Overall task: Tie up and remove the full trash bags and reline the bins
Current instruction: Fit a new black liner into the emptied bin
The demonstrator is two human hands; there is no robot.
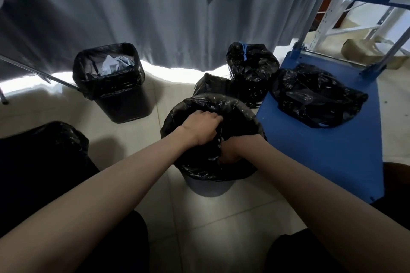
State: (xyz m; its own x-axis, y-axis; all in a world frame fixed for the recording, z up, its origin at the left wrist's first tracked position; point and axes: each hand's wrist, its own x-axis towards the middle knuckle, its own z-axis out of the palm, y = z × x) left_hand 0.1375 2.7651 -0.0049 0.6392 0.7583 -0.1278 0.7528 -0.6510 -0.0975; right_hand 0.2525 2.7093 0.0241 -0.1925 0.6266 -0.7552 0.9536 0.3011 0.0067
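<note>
I'm gripping the black liner (213,104) of the round bin (210,188) w/ both hands, left hand (200,127) bunching plastic at the far rim, right hand (230,150) curled in it nearer me, w/ 1 square lined bin (115,86) sitting back-left, 1 tied bag (251,66) behind & 1 bag on the blue cart (321,150).

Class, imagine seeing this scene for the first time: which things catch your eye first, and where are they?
Both hands, left hand and right hand, grip the black liner of the round bin at centre. A tied black bag lies on the blue cart at right; a square bin holding paper stands back left.
</note>
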